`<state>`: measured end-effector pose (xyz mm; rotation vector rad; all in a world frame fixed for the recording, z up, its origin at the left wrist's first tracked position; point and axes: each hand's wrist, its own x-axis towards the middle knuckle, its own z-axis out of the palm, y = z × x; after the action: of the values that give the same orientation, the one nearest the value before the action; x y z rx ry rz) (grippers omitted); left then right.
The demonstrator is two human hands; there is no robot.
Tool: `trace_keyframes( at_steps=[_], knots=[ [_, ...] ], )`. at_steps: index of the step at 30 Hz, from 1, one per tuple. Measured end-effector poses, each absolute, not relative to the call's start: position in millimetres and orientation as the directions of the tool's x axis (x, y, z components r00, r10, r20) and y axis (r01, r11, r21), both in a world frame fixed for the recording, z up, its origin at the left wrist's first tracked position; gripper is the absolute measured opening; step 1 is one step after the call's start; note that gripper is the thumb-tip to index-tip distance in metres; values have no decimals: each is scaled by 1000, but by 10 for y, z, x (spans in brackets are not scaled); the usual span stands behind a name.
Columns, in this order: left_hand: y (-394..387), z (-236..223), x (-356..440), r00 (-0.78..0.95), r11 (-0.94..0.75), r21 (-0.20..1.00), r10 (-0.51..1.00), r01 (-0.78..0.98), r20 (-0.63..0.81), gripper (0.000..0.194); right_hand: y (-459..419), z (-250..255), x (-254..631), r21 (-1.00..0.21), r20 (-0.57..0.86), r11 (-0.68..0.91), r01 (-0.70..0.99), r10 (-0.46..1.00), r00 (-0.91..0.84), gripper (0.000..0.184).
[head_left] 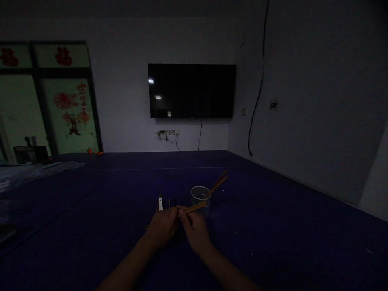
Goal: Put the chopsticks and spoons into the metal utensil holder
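Observation:
My left hand (pixel 164 226) and my right hand (pixel 196 232) meet low in the middle of the view, both with fingers closed. A pair of wooden chopsticks (pixel 196 207) runs between them, the free ends pointing right in front of the cup. My right thumb and fingers pinch them, and their other ends are hidden by my left hand. Just beyond stands a clear cup (pixel 200 203) with more chopsticks (pixel 217 185) leaning out to the right. Behind my left hand lie a white-handled utensil (pixel 160 203) and several thin dark utensils (pixel 169 203), partly covered; their kinds are unclear.
The dark blue surface (pixel 257 210) carries small white specks. At the left lie a crumpled plastic sheet (pixel 45 171) and a dark box (pixel 31 153). Small orange objects (pixel 99 153) sit near the far edge. A television (pixel 192 91) hangs on the wall.

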<state>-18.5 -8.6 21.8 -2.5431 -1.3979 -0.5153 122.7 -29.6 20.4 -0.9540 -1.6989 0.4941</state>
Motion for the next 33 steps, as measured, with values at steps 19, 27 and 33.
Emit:
trace_keyframes(
  at_steps=[19,27,33],
  knots=[
    [0,178,-237,445,-485,1,804,875,394,20,-364,278,1304,-691,711,624,365,677,190,50],
    [130,214,-405,195,-332,81,716,940,670,34,-350,507,1679,-506,857,648,569,305,415,46],
    [201,224,-522,-21,-102,179,813,978,581,32,-158,579,1922,-600,799,448,663,384,463,54]
  ],
)
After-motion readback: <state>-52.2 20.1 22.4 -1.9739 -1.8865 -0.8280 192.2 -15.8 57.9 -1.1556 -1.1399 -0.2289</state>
